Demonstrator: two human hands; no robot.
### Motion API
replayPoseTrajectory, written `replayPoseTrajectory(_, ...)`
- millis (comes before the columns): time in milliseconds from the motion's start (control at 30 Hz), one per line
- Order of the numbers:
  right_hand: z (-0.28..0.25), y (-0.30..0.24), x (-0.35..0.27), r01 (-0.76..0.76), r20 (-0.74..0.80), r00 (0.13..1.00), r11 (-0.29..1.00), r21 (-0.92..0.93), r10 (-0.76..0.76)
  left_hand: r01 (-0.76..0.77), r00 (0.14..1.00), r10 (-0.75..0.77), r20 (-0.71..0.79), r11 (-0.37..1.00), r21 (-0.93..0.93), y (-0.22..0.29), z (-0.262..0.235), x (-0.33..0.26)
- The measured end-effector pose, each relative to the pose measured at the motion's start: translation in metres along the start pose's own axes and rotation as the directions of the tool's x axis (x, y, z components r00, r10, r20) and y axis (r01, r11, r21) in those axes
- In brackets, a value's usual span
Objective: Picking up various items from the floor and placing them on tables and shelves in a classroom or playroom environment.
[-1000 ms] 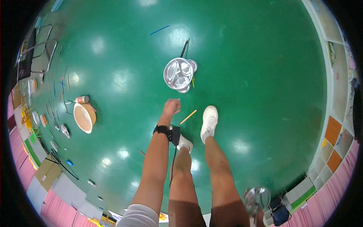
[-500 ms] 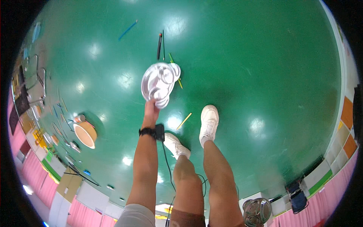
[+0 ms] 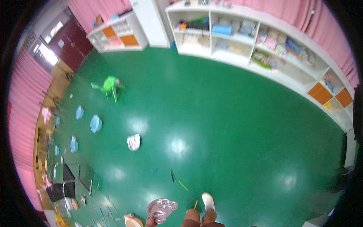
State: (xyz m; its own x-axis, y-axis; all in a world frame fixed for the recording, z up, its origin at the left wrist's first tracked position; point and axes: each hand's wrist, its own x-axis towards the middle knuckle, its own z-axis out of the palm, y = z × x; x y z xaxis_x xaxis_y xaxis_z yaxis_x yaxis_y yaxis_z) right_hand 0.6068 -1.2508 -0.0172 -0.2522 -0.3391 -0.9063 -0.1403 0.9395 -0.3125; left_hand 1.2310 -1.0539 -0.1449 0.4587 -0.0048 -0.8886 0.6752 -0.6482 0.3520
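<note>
At the lower edge of the view, my left hand [image 3: 150, 222] is closed on the near rim of a shiny metal divided tray [image 3: 163, 205]. The tray is held up above the green floor, its compartments showing. My right hand is out of view. On the floor beyond the tray lie a dark pen-like stick [image 3: 172, 175] and a yellow-green pencil [image 3: 183, 185]. A yellowish pencil [image 3: 196, 204] rests beside my white shoe [image 3: 208, 201].
A beige basin [image 3: 133, 221] stands left of the tray, near scattered sticks. Farther off are a crumpled silvery-white bundle [image 3: 133, 142], blue basins [image 3: 96, 123] and a green chair [image 3: 109, 84]. White shelves [image 3: 230, 56] line the far wall; black-topped metal-framed furniture [image 3: 62, 185] stands left.
The view has tilted up toward the far wall, so the tray and my left hand now appear at the bottom. My left hand still holds the tray. Another metal tray, lower right before, is out of view.
</note>
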Motion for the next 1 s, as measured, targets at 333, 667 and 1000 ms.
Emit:
replayPoseTrajectory(333, 0.014, -0.151, 0.053, 0.631, -0.076, 0.767, 0.770, -0.096, -0.638, -0.463, 0.809, 0.532, 0.250, 0.839, -0.286, 0.337, 0.119, -0.147)
replayPoseTrajectory(667, 0.111, -0.497, -0.033, 0.805, -0.082, 0.592, 0.581, 0.120, -0.802, -0.581, 0.664, 0.667, 0.337, 0.744, -0.329, 0.606, 0.282, -0.235)
replayPoseTrajectory(1000, 0.179, -0.814, -0.100, 0.735, -0.167, 0.613, 0.480, 0.478, -0.772, -0.569, 0.370, 0.636, 0.678, 0.731, -0.375, 0.804, 0.525, -0.351)
